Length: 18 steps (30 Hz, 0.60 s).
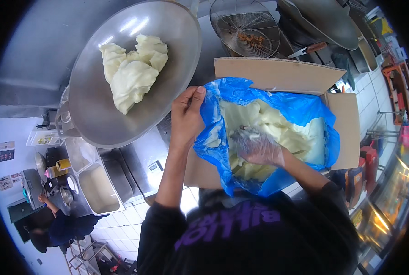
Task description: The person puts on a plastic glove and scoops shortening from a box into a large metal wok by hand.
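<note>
Pale yellow solid fat (295, 137), like shortening or margarine, lies in a cardboard box (276, 74) lined with a blue plastic bag (293, 103). My left hand (188, 110) is bare and pinches the liner at the box's left corner. Inside the box, my right hand (257, 146) wears a clear plastic glove and is against the fat. Its fingertips are partly hidden, so whether they grip any fat is unclear. Left of the box, a large metal wok (87, 110) holds several big lumps of the same fat (134, 79).
A wire strainer (245, 31) with brown crumbs sits behind the box. Beside it lies a wooden-handled utensil (307, 50). Metal food pans (99, 189) and a small digital timer (155, 166) are at left. Another person (65, 228) works at the far-left counter.
</note>
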Tool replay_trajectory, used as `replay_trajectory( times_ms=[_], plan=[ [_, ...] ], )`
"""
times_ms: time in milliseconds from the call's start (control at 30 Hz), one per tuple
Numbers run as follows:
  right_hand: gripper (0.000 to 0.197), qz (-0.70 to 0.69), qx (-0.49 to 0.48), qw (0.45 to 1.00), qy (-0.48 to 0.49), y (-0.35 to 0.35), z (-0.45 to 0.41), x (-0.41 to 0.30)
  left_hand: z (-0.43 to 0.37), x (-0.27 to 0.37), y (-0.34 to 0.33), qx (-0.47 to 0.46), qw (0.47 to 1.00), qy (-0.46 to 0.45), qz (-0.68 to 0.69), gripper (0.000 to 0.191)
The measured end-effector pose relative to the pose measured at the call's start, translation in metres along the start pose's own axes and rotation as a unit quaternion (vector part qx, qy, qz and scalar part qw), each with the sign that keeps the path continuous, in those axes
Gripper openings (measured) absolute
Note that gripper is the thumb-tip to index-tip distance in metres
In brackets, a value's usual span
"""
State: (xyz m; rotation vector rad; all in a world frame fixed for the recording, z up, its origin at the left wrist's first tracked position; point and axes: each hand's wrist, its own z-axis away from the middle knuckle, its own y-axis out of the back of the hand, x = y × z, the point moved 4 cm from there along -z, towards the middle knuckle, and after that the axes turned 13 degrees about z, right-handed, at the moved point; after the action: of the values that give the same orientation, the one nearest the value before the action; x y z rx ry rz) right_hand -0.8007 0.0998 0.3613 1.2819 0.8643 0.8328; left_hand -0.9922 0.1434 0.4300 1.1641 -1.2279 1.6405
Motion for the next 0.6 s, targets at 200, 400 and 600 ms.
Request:
replay_trajectory(
  times_ms=[200,400,600],
  plan=[
    [0.052,0.028,0.078,0.997,-0.005,0.048,0.038,-0.017,0.0,-0.01,0.014,-0.006,1.0,0.005,0.006,0.028],
    [0.057,0.121,0.04,0.99,-0.056,0.054,0.046,-0.015,0.005,-0.015,0.018,-0.029,0.999,0.007,0.045,0.028],
    [0.056,0.116,0.039,0.991,-0.055,0.063,0.047,-0.018,0.043,0.027,0.009,0.035,0.943,-0.237,-0.229,0.023]
  ],
)
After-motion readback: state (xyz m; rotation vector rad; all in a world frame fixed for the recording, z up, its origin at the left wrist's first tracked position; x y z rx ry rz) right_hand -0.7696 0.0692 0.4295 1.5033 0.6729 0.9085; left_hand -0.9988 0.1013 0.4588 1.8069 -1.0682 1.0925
